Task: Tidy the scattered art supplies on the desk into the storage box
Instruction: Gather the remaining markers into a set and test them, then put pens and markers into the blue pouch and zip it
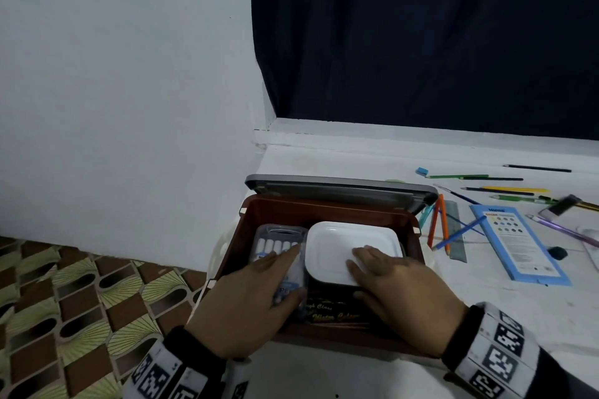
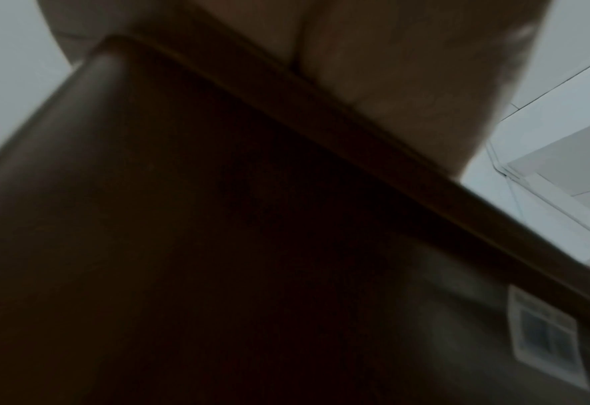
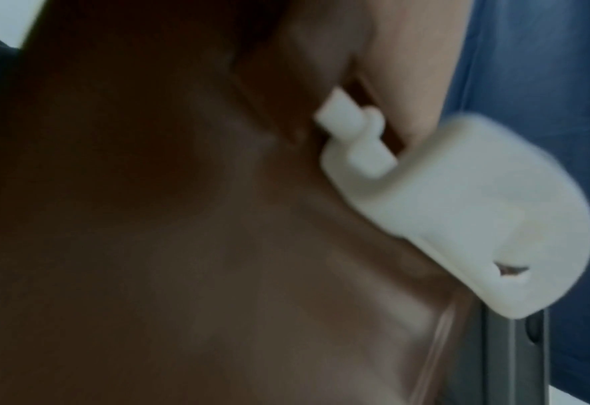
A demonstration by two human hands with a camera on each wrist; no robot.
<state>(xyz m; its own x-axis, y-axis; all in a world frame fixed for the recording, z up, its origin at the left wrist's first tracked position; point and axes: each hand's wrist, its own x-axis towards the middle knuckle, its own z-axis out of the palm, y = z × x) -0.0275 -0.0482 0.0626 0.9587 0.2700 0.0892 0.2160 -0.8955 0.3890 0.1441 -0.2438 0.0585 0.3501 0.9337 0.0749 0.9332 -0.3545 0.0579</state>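
The brown storage box (image 1: 418, 236) stands open on the white desk, its grey lid (image 1: 340, 186) tipped back. Inside lie a clear pack of white pens (image 1: 275, 244), a white square dish (image 1: 337, 246) and a black watercolour box (image 1: 330, 312). My left hand (image 1: 287, 269) holds the pen pack, fingers over its top and thumb against its right edge. My right hand (image 1: 358, 272) rests flat on the dish, thumb at its front edge. The wrist views show only the dark box wall (image 2: 217, 219) and a white latch (image 3: 459, 205).
To the right of the box lie several coloured pencils (image 1: 460, 176), a grey ruler (image 1: 455, 230), a blue card (image 1: 515, 243), a blue eraser (image 1: 422, 171) and a purple pen (image 1: 564, 230). Orange pencils (image 1: 437, 223) lean on the box. A patterned floor (image 1: 81, 301) drops off to the left.
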